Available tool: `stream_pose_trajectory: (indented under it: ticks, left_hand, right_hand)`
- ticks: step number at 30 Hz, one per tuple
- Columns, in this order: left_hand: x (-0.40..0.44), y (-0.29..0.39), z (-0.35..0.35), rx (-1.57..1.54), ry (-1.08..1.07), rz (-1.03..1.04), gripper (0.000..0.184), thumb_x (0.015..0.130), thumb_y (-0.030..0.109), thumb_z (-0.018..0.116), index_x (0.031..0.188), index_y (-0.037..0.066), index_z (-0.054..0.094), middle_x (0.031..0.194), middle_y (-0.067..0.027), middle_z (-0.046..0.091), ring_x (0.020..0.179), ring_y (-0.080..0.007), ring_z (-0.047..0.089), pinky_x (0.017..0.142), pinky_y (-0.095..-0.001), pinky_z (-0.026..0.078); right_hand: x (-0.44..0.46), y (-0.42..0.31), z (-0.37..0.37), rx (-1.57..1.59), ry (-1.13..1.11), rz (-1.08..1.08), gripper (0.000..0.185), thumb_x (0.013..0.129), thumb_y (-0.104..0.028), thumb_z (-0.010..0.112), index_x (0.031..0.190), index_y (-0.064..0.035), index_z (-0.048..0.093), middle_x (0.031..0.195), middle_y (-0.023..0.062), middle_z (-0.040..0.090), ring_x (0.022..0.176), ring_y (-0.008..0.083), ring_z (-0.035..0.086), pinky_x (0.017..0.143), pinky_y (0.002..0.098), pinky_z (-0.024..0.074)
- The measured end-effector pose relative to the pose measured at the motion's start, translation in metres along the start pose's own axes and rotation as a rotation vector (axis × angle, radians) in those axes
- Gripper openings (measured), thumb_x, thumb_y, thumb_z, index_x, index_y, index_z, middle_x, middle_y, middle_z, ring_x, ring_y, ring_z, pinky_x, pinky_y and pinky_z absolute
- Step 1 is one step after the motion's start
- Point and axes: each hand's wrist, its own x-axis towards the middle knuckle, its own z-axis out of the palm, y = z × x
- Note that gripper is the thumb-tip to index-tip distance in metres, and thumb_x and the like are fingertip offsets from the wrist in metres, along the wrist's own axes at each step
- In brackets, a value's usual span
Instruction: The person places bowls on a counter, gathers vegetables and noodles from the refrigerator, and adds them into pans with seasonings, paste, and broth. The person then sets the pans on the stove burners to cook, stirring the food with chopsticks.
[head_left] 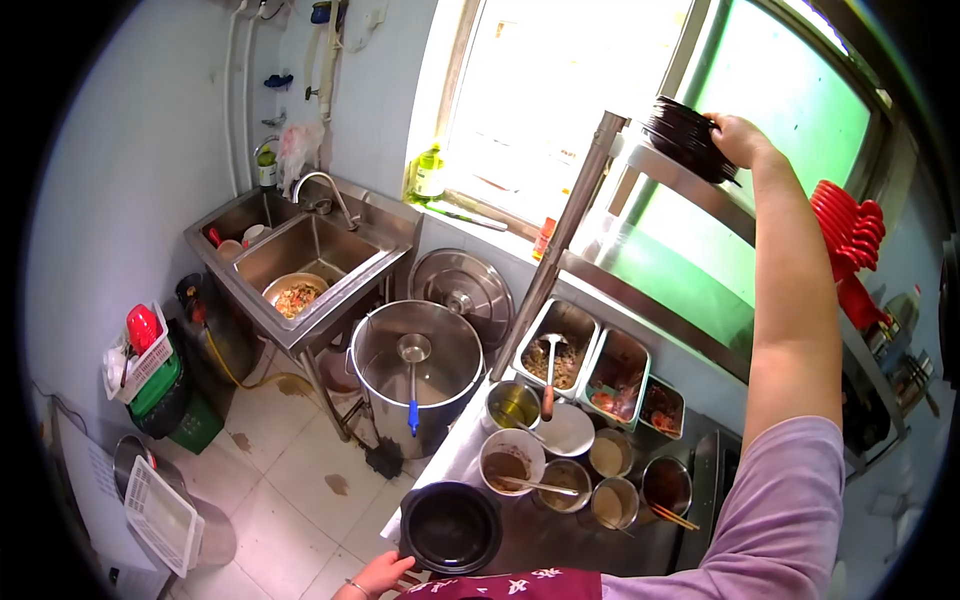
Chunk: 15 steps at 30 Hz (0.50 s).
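Note:
My right hand reaches up to a stack of dark plates on the upper metal shelf, its fingers closed on the stack's right edge. Low in the view, my left hand is at the lower left rim of a black bowl, which stands at the counter's front left corner. The thumb side touches the rim; the hand is partly cut off by the frame edge. Several sauce containers stand beside the bowl, among them a white bowl of brown sauce with a spoon.
A large steel pot with a ladle stands left of the counter. Behind it are a lid and a steel sink. Food trays line the counter's back. Red spoons hang at the right.

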Motion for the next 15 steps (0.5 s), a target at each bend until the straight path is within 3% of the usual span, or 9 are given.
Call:
stream_pose_trajectory:
  ticks: [2,4,6,8,10,15]
  left_hand:
    - [0.002,-0.003,0.000,-0.025,0.016,-0.006,0.029,0.093,0.025,0.045,0.111,0.003,0.051,0.101,-0.0097,0.061,0.086,-0.0204,0.060,0.070,-0.0313,0.049]
    - [0.011,-0.014,-0.004,0.035,-0.028,0.094,0.030,0.093,0.024,0.046,0.111,0.000,0.051,0.102,-0.0107,0.061,0.087,-0.0215,0.060,0.068,-0.0308,0.050]
    - [0.006,-0.008,0.000,0.017,-0.019,0.051,0.030,0.093,0.024,0.046,0.111,0.000,0.051,0.102,-0.0107,0.061,0.087,-0.0221,0.060,0.068,-0.0304,0.050]
    - [0.004,-0.002,0.004,0.004,-0.014,0.019,0.031,0.093,0.023,0.046,0.111,-0.001,0.051,0.101,-0.0107,0.061,0.087,-0.0228,0.061,0.068,-0.0300,0.051]
    - [0.017,-0.017,0.000,-0.045,-0.027,0.070,0.032,0.092,0.026,0.047,0.112,0.000,0.049,0.103,-0.0126,0.060,0.081,-0.0237,0.064,0.061,-0.0321,0.053]
    - [0.000,0.011,0.017,-0.009,0.064,0.064,0.035,0.090,0.029,0.051,0.107,-0.001,0.051,0.095,-0.0130,0.062,0.074,-0.0234,0.065,0.057,-0.0310,0.054]
  right_hand:
    - [0.005,0.003,-0.002,0.081,-0.017,-0.028,0.035,0.085,-0.008,0.044,0.118,-0.0051,0.054,0.111,0.0168,0.060,0.101,0.0296,0.057,0.091,0.0350,0.0423]
    - [0.006,0.001,-0.002,-0.187,0.067,0.005,0.031,0.089,-0.011,0.040,0.115,-0.0089,0.056,0.116,0.0128,0.058,0.101,0.0287,0.057,0.093,0.0359,0.0424]
    - [0.001,-0.005,-0.003,-0.208,0.110,0.020,0.029,0.090,-0.015,0.039,0.110,-0.0087,0.059,0.115,0.0134,0.058,0.100,0.0310,0.058,0.091,0.0375,0.0434]
    - [0.003,0.001,-0.004,-0.286,0.382,0.077,0.027,0.090,-0.018,0.042,0.108,-0.0088,0.059,0.110,0.0139,0.060,0.098,0.0323,0.058,0.088,0.0382,0.0442]
    - [-0.005,0.011,-0.003,-0.232,0.423,0.093,0.027,0.090,-0.022,0.043,0.108,-0.0088,0.059,0.108,0.0148,0.060,0.097,0.0326,0.058,0.087,0.0394,0.0444]
    - [-0.066,0.017,-0.041,-0.158,0.703,-0.189,0.025,0.091,-0.021,0.045,0.110,-0.0084,0.056,0.099,0.0145,0.061,0.089,0.0330,0.059,0.080,0.0390,0.0452]
